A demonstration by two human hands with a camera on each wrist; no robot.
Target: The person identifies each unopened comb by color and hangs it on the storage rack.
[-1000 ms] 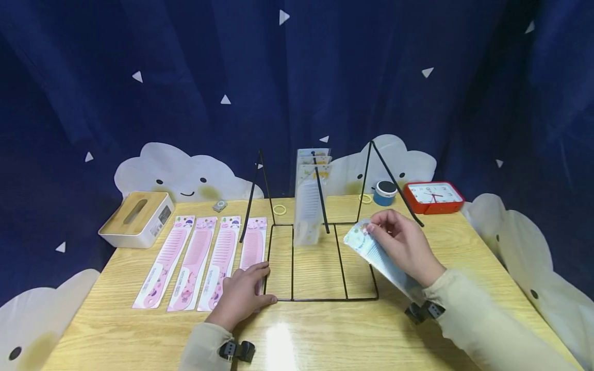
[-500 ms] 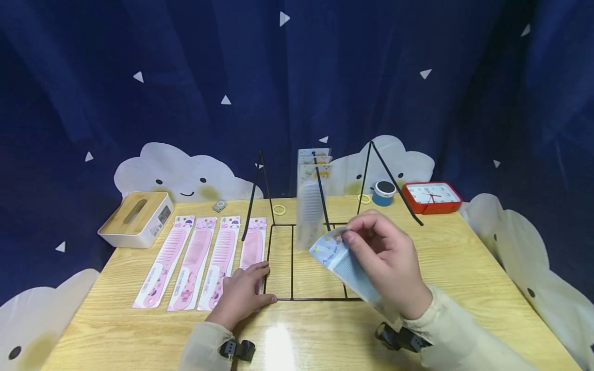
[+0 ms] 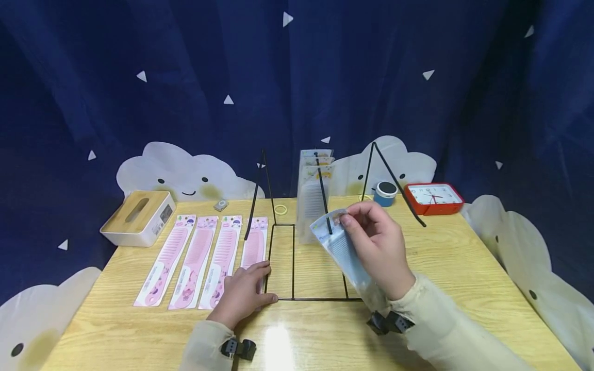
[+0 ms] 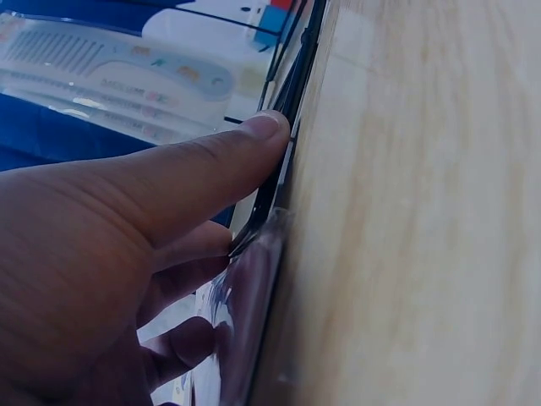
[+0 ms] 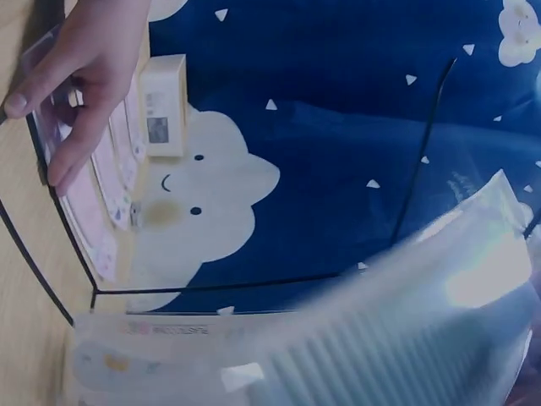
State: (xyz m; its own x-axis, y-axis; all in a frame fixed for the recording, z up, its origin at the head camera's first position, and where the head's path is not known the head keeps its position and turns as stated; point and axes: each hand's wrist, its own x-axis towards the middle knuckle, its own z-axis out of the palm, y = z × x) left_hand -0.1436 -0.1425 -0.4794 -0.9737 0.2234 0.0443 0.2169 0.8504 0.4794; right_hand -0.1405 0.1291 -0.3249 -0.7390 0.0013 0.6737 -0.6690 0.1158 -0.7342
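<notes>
My right hand [image 3: 378,247] pinches the top corner of a packaged light-blue comb [image 3: 348,257], which hangs tilted at the front of the black wire display rack [image 3: 320,299]. The rack's middle hook [image 3: 323,198] shows its tip in front of the package's top; whether it goes through the hole I cannot tell. Several packaged combs [image 3: 312,201] hang farther back on that hook. My left hand [image 3: 243,293] rests on the rack's front left corner, its thumb [image 4: 254,135] against the base wire. Beside it lie several packaged pink combs [image 3: 185,268] in a row, one partly covered by this hand.
A tissue box [image 3: 139,216] stands at the back left, near a small grey device [image 3: 220,205]. Behind the rack lies a yellow ring [image 3: 280,209]. A blue-and-white round device [image 3: 385,194] and a red clock [image 3: 433,198] stand at the back right. Black side hooks [image 3: 399,183] project forward.
My right hand has carried the light-blue comb leftward from the rack's right side to the middle hook, whose tip now overlaps the package. The left hand stays in place.
</notes>
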